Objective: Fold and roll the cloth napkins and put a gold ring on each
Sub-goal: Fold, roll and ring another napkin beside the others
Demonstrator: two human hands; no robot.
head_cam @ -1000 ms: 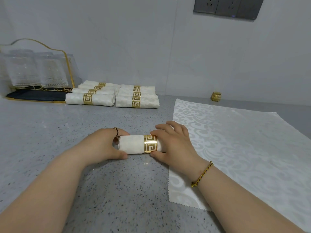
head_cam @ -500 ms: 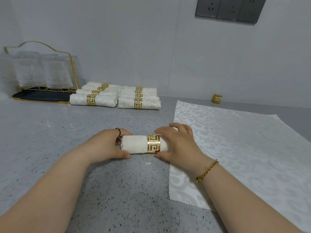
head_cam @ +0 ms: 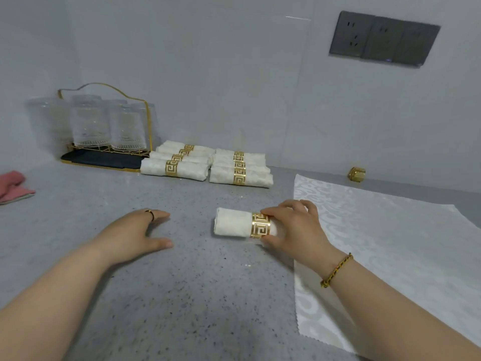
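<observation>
Rolled napkin point(head_cam: 231, 224): lies on the tabletop point(head_cam: 182, 295), long axis left to right, free end pointing left.
Gold ring point(head_cam: 261, 226): sits round its right part.
Right hand point(head_cam: 296, 230): my fingers point(head_cam: 272, 211) and thumb are curled round the napkin at the ring.
Left hand point(head_cam: 132, 234): fingers relaxed, holding nothing, well apart from it.
Flat napkin point(head_cam: 390, 243): spread just to its right.

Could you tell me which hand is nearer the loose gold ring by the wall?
Right. The right hand, holding the rolled napkin, sits in front of the loose ring; the left hand lies much farther left.
</observation>
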